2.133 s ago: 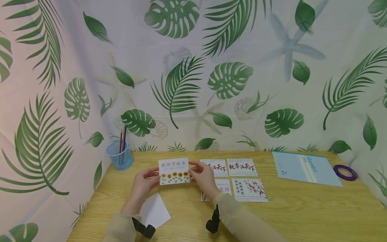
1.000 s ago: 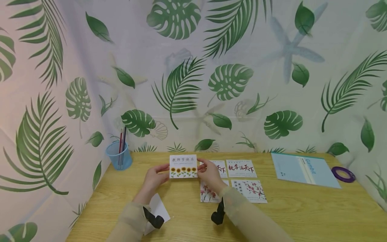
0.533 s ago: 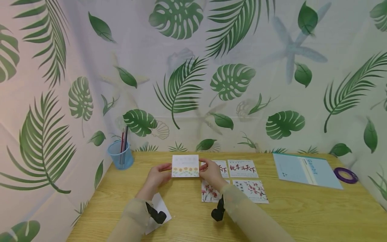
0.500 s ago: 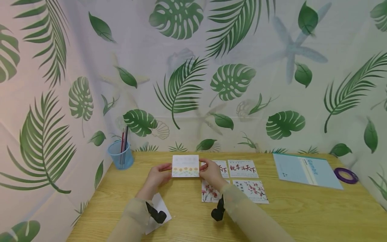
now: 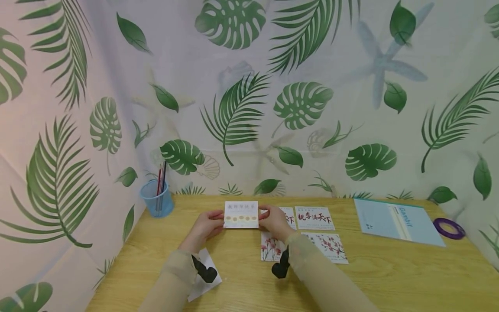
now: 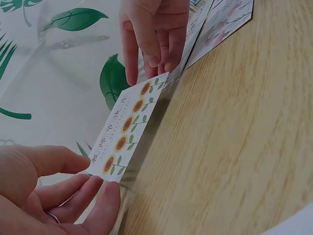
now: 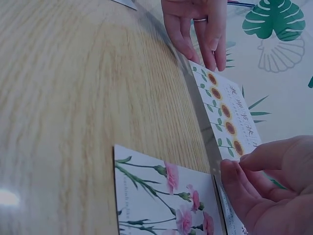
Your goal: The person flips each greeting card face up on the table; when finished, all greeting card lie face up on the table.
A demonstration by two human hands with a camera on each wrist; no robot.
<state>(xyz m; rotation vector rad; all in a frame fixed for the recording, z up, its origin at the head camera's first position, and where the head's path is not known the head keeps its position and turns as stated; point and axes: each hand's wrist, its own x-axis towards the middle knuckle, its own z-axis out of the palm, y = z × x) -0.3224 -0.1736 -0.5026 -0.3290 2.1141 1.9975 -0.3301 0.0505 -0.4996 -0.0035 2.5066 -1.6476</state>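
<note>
A white greeting card (image 5: 241,210) with Chinese writing and a row of sunflowers (image 6: 127,124) is held up between both hands near the back of the table. My left hand (image 5: 203,227) pinches its left edge between thumb and fingers; a ring shows on one finger in the left wrist view. At the opposite edge, my right hand (image 5: 274,221) pinches the card's corner, as the right wrist view shows. Under the right hand and forearm lie other cards, partly covered: one with pink carnations (image 7: 183,205) and one with red lettering (image 5: 289,216).
Right of the hands lie another red-lettered card (image 5: 314,218) and a plum-blossom card (image 5: 331,247). A blue pen cup (image 5: 157,201) stands back left. A light blue notebook (image 5: 397,221) and purple tape roll (image 5: 449,228) lie right. A white sheet (image 5: 206,277) sits under the left wrist.
Over the two seconds both hands have carried the sunflower card rightward, bringing it level and beside the laid-out cards. In the last half second the card has barely moved.
</note>
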